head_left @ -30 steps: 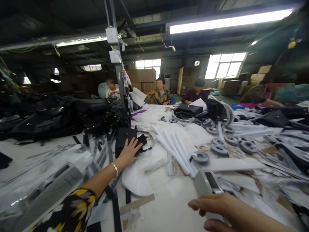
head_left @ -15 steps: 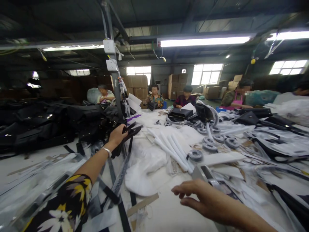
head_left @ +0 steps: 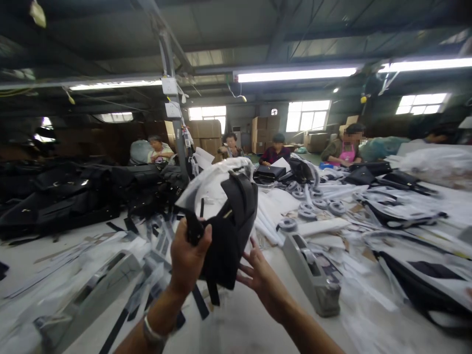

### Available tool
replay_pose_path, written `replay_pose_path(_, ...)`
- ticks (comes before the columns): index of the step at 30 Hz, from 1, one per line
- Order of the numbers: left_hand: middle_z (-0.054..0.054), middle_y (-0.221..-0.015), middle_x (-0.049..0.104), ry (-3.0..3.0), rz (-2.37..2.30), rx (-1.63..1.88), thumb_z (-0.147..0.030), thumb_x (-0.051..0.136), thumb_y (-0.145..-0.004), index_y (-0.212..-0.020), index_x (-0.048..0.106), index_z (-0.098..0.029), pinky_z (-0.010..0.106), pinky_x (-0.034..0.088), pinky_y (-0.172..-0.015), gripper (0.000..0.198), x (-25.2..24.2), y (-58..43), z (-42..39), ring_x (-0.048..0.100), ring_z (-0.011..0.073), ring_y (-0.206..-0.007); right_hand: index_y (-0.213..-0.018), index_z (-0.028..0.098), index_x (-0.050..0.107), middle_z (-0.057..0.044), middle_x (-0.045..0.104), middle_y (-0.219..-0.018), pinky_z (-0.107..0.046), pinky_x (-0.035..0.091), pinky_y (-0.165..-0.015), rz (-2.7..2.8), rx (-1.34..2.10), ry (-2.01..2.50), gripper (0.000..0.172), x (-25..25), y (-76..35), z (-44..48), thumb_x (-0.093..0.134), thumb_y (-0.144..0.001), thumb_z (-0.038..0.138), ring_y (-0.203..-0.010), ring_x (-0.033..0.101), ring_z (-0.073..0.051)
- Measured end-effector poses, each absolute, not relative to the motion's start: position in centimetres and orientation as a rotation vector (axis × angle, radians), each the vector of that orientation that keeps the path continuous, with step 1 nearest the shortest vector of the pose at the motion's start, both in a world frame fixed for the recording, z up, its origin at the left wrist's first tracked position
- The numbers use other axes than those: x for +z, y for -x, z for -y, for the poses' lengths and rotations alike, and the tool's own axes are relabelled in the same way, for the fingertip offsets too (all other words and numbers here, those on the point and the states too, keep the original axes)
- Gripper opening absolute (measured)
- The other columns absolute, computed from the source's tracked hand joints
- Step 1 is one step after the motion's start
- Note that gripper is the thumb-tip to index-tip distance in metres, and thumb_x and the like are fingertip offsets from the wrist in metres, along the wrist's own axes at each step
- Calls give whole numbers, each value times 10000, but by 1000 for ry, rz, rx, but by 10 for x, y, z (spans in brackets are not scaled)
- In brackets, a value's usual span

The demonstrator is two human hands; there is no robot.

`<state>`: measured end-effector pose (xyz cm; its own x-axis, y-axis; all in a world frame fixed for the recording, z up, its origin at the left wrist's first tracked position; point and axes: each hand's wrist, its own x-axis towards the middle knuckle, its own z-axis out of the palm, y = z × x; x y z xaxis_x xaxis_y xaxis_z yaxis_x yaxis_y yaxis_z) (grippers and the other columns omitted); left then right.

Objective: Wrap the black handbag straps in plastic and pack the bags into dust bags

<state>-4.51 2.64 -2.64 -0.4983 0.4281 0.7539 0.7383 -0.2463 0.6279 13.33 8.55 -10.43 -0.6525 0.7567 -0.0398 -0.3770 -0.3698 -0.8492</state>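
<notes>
A black handbag (head_left: 225, 246) hangs tilted in front of me above the table. My left hand (head_left: 187, 265) is closed around a black part at its near left end, the thumb on top. Pale, clear plastic wrapping (head_left: 210, 177) arches over its far side. Against the bag's lower right side rest the fingertips of my right hand (head_left: 260, 273), fingers apart and not gripping. Part of the bag's underside and the far fingers of my left hand are hidden.
Grey tape dispensers stand at right (head_left: 313, 280) and left (head_left: 92, 290). Black bags (head_left: 55, 196) pile up at left. Foam rolls (head_left: 265, 221), grey coils (head_left: 306, 211) and wrapped bags (head_left: 416, 275) lie to the right. Several people sit across the table, beyond a post (head_left: 180, 142).
My left hand has come back toward me with the bag, out from the dark pile. My right hand has moved left and now touches the bag's side. The view has shifted slightly.
</notes>
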Motion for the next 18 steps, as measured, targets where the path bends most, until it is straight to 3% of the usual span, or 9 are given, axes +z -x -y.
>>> replay_pose_path(5, -11, -723, 663, 1460, 2007, -2017, -499, 709, -801, -842, 588, -216, 237, 497, -522, 310, -109, -25, 11, 630, 156, -604, -1566, 388, 81, -61, 555, -1441, -428, 510, -977, 1048, 1979, 725, 947, -141, -157, -58, 691, -862, 553, -1254, 593, -247)
replay_pose_path(8, 7, -714, 690, 1475, 2111, -2019, -511, 700, -800, -834, 605, -221, 254, 518, -503, 308, -150, -42, 17, 665, 183, -606, -1550, 320, 257, -75, 553, -1441, -456, 501, -1012, 1123, 1825, 840, 906, -168, -174, -56, 710, -815, 595, -1282, 568, -279)
replay_pose_path(12, 87, -957, 752, 1696, 2098, -1929, -494, 670, -818, -1034, 670, -202, 353, 605, -748, 363, -178, -44, 20, 731, 267, -896, -1339, 215, 613, -111, 572, -1419, -493, 415, -1112, 1436, 1409, 1038, 725, -181, -197, -59, 764, -738, 591, -1349, 490, -335)
replay_pose_path(15, 143, -1166, 703, 1716, 2119, -1803, -489, 676, -816, -1171, 634, -189, 447, 555, -942, 467, -187, -41, 25, 658, 318, -1135, -1274, 245, 667, -96, 592, -1397, -478, 462, -1079, 1551, 1204, 1014, 535, -173, -211, -49, 708, -822, 527, -1321, 518, -323)
replay_pose_path(18, 163, -1254, 649, 1539, 2198, -1705, -520, 698, -788, -1239, 576, -201, 523, 509, -1006, 565, -196, -43, 34, 584, 359, -1239, -1247, 255, 672, -103, 679, -1244, -405, 559, -944, 1563, 1096, 990, 428, -164, -216, -26, 636, -895, 495, -1156, 637, -294)
